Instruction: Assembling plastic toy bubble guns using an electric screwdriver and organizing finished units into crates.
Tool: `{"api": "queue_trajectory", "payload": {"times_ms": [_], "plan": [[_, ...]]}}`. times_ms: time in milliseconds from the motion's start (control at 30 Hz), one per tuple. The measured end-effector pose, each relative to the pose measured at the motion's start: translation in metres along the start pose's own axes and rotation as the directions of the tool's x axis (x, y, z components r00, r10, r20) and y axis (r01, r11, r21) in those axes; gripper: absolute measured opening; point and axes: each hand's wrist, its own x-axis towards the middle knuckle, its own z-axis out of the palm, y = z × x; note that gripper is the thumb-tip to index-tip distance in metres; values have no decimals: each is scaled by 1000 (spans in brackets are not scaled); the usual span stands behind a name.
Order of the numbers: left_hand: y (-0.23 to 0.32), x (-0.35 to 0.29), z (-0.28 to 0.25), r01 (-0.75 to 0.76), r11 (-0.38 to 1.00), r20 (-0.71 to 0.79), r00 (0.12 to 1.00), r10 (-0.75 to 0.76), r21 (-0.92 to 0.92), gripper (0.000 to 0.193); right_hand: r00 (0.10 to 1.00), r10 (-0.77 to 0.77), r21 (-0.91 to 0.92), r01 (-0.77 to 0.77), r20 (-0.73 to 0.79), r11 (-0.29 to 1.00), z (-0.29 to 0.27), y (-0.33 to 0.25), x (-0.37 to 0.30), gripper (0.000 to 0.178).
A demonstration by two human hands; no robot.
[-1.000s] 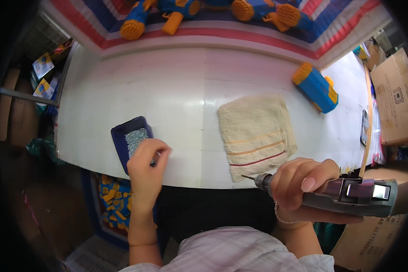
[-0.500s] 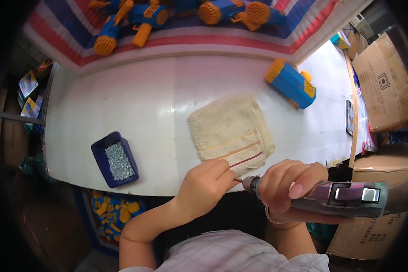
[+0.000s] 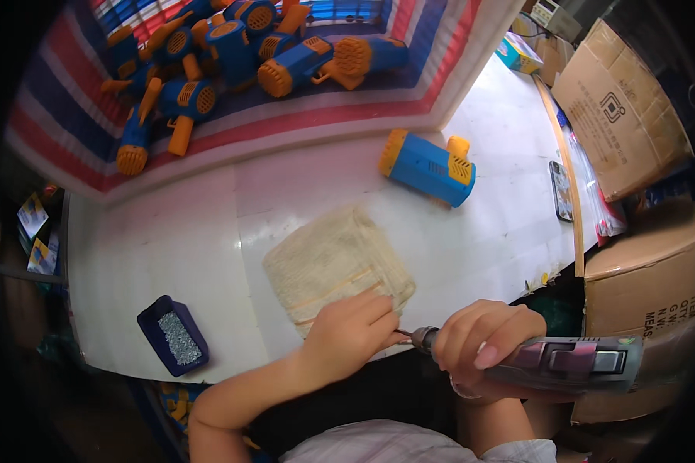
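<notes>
My right hand (image 3: pixel 486 339) is wrapped round a grey power screwdriver (image 3: pixel 594 361), which points left over the table's front edge. At its tip a thin bit (image 3: pixel 404 333) leads to my left hand (image 3: pixel 347 332), whose fingers are pinched together on the bit's end. The fingertips hide whatever else may be there. Just beyond my left hand lies a folded cream towel (image 3: pixel 324 258). Farther back, a blue toy blaster with orange ends (image 3: pixel 432 168) rests on its side.
A dark purple tray (image 3: pixel 197 349) of small silvery screws stands at the left. Behind, a striped-lined bin (image 3: pixel 286 127) holds several blue and orange toys. A phone (image 3: pixel 561 190) lies at the right beside a wooden edge strip (image 3: pixel 565 147); cardboard boxes (image 3: pixel 625 108) stand beyond.
My view has swung up and to the right, so the table's things sit lower and farther left, and more of the bin shows. Both hands keep their hold on the screwdriver and bit.
</notes>
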Motion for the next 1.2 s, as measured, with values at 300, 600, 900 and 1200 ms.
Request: {"api": "queue_trajectory", "payload": {"times_ms": [300, 600, 900, 1200], "plan": [[-101, 163, 51, -156, 837, -102, 964, 244, 525, 53, 984, 4, 145, 22, -177, 989, -6, -6, -11, 70], [-67, 55, -49, -260, 769, 69, 960, 272, 583, 44, 980, -63, 31, 70, -189, 997, -12, 9, -20, 87], [-31, -121, -67, -12, 752, 213, 962, -171, 659, 38, 983, 148, 68, -141, -104, 988, 28, 55, -1, 12], [-29, -133, -57, 77, 800, 139, 970, -197, 595, 37, 987, 148, 39, -146, -66, 989, 34, 85, 1, 16]]}}
